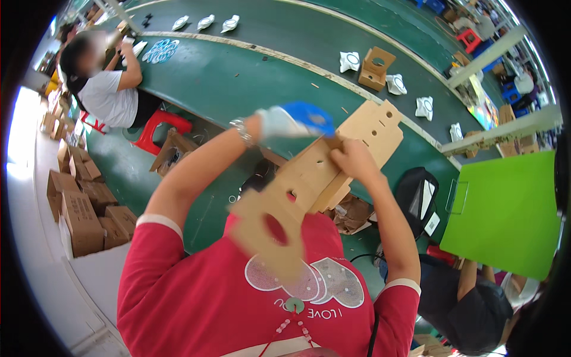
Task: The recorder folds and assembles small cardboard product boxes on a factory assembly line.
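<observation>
Probably, the card (pixel 309 174) is light and stiff; grip its edges. My right hand (pixel 356 160) pinches it mid-length; I cannot tell whether my left hand (pixel 295 121) grips.

– What's unclear just left of the right hand's (pixel 358 160) grip?
– The gloved left hand (pixel 294 121) is blurred; whether it touches the cardboard (pixel 304 176) I can't tell.
– And nearer the wearer?
– There the cardboard's end smears, and it partly hides the brown paper (pixel 352 215) below the grip.
– Far beyond, leftward?
– Dark pieces (pixel 147 21), too small to identify.
</observation>
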Available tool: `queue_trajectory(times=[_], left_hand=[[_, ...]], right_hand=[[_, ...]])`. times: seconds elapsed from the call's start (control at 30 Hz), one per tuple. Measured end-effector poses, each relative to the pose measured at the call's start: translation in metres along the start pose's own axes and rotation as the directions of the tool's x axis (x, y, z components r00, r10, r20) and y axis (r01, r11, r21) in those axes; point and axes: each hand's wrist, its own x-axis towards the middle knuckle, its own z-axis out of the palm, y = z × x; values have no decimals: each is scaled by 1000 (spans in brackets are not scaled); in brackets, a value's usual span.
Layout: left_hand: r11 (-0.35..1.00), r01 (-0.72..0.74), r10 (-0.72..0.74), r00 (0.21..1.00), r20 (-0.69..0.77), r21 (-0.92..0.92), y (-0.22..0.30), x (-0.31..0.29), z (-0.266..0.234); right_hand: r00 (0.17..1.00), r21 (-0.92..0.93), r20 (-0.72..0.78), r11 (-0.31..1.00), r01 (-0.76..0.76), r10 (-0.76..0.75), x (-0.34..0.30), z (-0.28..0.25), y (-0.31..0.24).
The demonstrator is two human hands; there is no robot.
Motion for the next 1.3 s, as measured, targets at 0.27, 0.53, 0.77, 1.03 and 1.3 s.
queue_trajectory(times=[0.27,0.53,0.77,1.03,1.3], left_hand=[[469,-385,11,902,-431,-795,16,-28,59],[105,-484,-229,838,-494,-869,-7,-21,98],[-38,-377,-246,901,-357,-925,-16,-10,125],[-364,-117,-60,993,-102,-924,0,-34,126],[294,-1,-369,922,-114,-956,-29,-57,134]], right_hand=[[822,686,-52,619,-383,567,-10,41,20],[950,992,-130,28,127,285,-55,29,-41],[882,945,-234,310,107,409,-74,34,-52],[933,955,-288,-11,297,215,-95,41,-10],[929,998,-40,-26,53,369,-87,48,-44]])
